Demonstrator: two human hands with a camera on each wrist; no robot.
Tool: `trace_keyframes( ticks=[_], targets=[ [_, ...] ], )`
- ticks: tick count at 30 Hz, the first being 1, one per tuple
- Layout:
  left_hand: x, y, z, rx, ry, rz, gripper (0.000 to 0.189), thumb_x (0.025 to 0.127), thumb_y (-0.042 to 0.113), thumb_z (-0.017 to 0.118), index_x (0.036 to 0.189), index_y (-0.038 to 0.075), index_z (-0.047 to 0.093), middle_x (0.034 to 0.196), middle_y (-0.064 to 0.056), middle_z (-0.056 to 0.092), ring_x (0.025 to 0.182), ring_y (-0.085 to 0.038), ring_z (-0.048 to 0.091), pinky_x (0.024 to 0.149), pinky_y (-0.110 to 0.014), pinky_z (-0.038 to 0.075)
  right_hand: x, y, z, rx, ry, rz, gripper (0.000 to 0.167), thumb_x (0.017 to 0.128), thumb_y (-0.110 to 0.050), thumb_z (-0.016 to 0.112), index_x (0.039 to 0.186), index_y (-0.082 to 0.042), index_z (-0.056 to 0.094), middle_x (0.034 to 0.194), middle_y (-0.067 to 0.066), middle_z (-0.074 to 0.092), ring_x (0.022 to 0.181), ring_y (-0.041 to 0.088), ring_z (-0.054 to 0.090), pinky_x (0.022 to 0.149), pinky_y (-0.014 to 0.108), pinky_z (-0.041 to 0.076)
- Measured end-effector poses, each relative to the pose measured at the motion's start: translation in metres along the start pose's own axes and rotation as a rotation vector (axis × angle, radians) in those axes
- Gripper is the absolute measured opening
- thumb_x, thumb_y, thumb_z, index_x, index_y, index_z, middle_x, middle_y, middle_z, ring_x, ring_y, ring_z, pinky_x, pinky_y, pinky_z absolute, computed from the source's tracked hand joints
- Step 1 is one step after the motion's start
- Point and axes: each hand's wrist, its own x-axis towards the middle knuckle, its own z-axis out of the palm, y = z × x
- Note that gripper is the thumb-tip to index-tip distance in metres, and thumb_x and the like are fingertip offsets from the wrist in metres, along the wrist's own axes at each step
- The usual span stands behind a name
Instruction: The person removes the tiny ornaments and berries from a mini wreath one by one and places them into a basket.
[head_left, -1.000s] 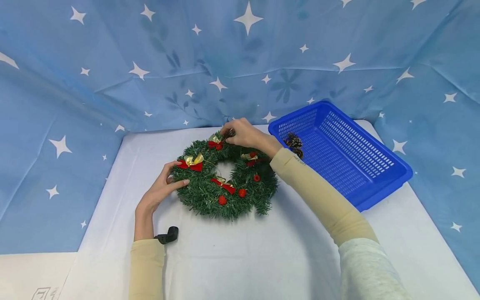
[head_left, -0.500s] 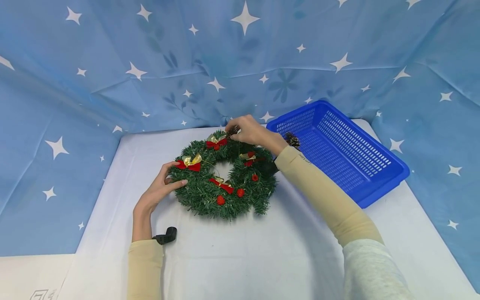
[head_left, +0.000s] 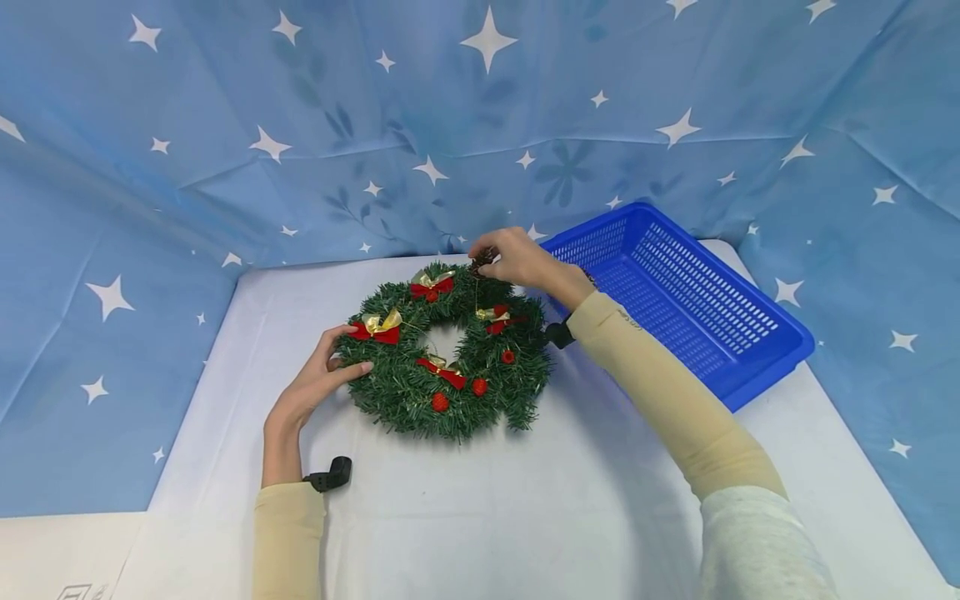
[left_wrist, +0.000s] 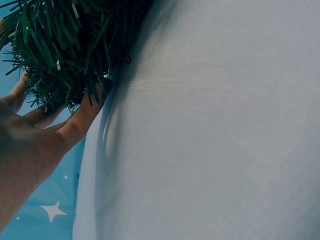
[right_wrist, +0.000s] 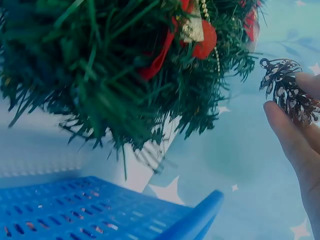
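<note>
A green wreath [head_left: 390, 392] with red-and-gold bows and red berries lies on the white table. My left hand [head_left: 318, 379] grips its left edge, thumb and fingers spread around the branches beside a bow [head_left: 378, 327]. In the left wrist view, fingers [left_wrist: 82, 120] reach in under the wreath's greenery [left_wrist: 65, 55]. Over the far right part of the wreath, my right hand [head_left: 521, 258] pinches a small brown pine cone [right_wrist: 287, 90] between thumb and fingers. A small loop shows at the cone's end in the right wrist view, apart from the branches.
A blue perforated basket [head_left: 757, 358] stands at the right, behind my right forearm, which hides part of it. Its contents are mostly covered by the arm. A blue star-patterned cloth [head_left: 450, 108] rises behind the table and at both sides.
My right hand has moved to the right with the pine cone, away from the far bow. The left hand stays on the wreath, which lies where it was.
</note>
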Motion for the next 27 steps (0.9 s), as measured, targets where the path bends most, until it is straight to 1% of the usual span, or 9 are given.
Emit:
trace_keyframes(
  ticks=[5, 9, 12, 18, 27],
  targets=[
    [0.0, 0.0, 0.0, -0.002, -0.001, -0.001, 0.087, 0.094, 0.043, 0.075, 0.161, 0.034, 0.02, 0.174, -0.009, -0.008, 0.156, -0.049, 0.009, 0.117, -0.074, 0.017, -0.006, 0.007, -0.005, 0.002, 0.018, 0.0, 0.033, 0.097, -0.007, 0.07, 0.13, -0.003, 0.069, 0.13, 0.017, 0.069, 0.118, 0.031, 0.066, 0.098, 0.043, 0.055],
    [0.0, 0.0, 0.001, -0.002, 0.0, -0.001, 0.088, 0.094, 0.042, 0.075, 0.162, 0.034, 0.019, 0.173, -0.01, -0.008, 0.156, -0.049, 0.01, 0.117, -0.074, 0.017, -0.012, 0.013, -0.01, -0.004, 0.049, 0.009, 0.032, 0.097, -0.007, 0.07, 0.129, -0.004, 0.07, 0.127, 0.018, 0.07, 0.117, 0.033, 0.067, 0.098, 0.046, 0.054],
    [-0.001, 0.0, 0.0, -0.004, -0.001, 0.004, 0.089, 0.095, 0.041, 0.075, 0.162, 0.033, 0.018, 0.173, -0.011, -0.009, 0.156, -0.049, 0.011, 0.117, -0.074, 0.018, -0.016, 0.018, -0.015, -0.016, 0.071, 0.018, 0.031, 0.097, -0.008, 0.071, 0.128, -0.006, 0.071, 0.125, 0.018, 0.071, 0.116, 0.034, 0.067, 0.096, 0.047, 0.055],
    [0.0, -0.001, 0.0, -0.008, 0.001, 0.015, 0.09, 0.095, 0.039, 0.075, 0.163, 0.03, 0.017, 0.173, -0.014, -0.011, 0.154, -0.049, 0.016, 0.116, -0.074, 0.019, -0.024, 0.03, -0.023, 0.005, 0.084, 0.048, 0.031, 0.097, -0.008, 0.071, 0.128, -0.006, 0.07, 0.122, 0.018, 0.072, 0.113, 0.032, 0.068, 0.09, 0.046, 0.056],
    [0.001, -0.002, 0.0, -0.017, -0.003, 0.024, 0.09, 0.095, 0.038, 0.075, 0.163, 0.03, 0.017, 0.172, -0.016, -0.012, 0.154, -0.049, 0.016, 0.117, -0.073, 0.019, -0.034, 0.038, -0.036, -0.008, 0.11, 0.081, 0.032, 0.097, -0.009, 0.071, 0.129, -0.005, 0.07, 0.125, 0.018, 0.071, 0.115, 0.033, 0.068, 0.095, 0.047, 0.055]
  ],
)
